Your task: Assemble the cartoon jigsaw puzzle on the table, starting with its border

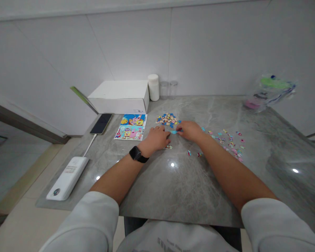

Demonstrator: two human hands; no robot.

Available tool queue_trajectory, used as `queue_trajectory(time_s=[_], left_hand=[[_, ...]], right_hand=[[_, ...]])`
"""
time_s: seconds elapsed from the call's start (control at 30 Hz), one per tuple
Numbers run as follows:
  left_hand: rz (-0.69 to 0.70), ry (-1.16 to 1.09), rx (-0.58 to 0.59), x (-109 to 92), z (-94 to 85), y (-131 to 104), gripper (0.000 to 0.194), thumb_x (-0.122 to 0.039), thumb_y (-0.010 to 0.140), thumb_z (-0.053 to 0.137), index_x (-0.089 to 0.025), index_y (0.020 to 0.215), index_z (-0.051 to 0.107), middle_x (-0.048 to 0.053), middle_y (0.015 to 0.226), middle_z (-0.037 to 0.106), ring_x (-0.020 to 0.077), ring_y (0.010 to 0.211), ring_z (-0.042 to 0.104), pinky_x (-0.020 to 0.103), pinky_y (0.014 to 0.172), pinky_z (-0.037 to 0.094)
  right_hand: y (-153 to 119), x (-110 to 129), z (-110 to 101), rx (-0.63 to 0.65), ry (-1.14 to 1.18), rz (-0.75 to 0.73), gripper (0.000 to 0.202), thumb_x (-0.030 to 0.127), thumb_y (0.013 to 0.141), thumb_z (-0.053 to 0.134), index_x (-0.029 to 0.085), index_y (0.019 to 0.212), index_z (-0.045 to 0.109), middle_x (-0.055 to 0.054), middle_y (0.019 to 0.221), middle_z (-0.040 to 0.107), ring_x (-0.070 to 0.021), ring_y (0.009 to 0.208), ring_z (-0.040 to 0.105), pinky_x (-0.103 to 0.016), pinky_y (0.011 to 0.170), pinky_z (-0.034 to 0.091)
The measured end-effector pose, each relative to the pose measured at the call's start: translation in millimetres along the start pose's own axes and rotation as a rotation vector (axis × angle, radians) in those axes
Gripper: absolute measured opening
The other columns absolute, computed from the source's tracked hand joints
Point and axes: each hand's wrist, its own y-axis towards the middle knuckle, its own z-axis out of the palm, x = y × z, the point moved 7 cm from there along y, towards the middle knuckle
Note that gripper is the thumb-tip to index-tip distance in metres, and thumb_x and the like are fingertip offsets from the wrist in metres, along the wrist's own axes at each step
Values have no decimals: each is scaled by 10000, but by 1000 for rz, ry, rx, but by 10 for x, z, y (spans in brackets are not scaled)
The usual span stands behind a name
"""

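Note:
Small blue puzzle pieces lie on the grey table between my two hands. My right hand pinches at the right end of these blue pieces. My left hand, with a black watch on the wrist, rests on the table at their left, fingers apart. Under and beside its fingers a few joined pieces show partly. Just beyond my hands is a heap of puzzle pieces. More loose pieces are spread right of my right forearm, and two single pieces lie nearer to me.
A colourful picture sheet lies left of my hands, beside a phone cabled to a white power bank. Behind stand a white box, a white bottle and two glasses. A plastic bag sits back right.

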Motion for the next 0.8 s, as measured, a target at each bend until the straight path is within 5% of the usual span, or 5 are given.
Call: queue_trajectory(time_s=[0.33, 0.5, 0.8], left_hand=[[-46, -30, -67, 260, -150, 17, 339, -363, 1007, 614, -252, 1308, 722, 118, 1330, 682, 312, 1209, 660, 435, 1016, 524], [-131, -40, -84, 502, -105, 64, 320, -243, 963, 612, -225, 1249, 755, 115, 1256, 737, 297, 1149, 692, 404, 984, 532], [-87, -91, -73, 517, 72, 178, 267, -255, 951, 613, -234, 1127, 814, 98, 1155, 782, 275, 1084, 707, 382, 952, 539]], right_hand=[[-6, -444, -129, 9, 42, 144, 267, 231, 918, 680, 253, 1135, 833, -64, 1129, 824, -232, 1023, 730, -285, 855, 499], [-8, -416, 15, 108, 39, 116, 259, 275, 885, 766, 243, 1135, 829, -66, 1110, 824, -234, 975, 734, -285, 793, 498], [-13, -327, 18, 118, 55, 96, 217, 256, 901, 743, 237, 1101, 827, -77, 1121, 823, -234, 968, 737, -287, 776, 492]])
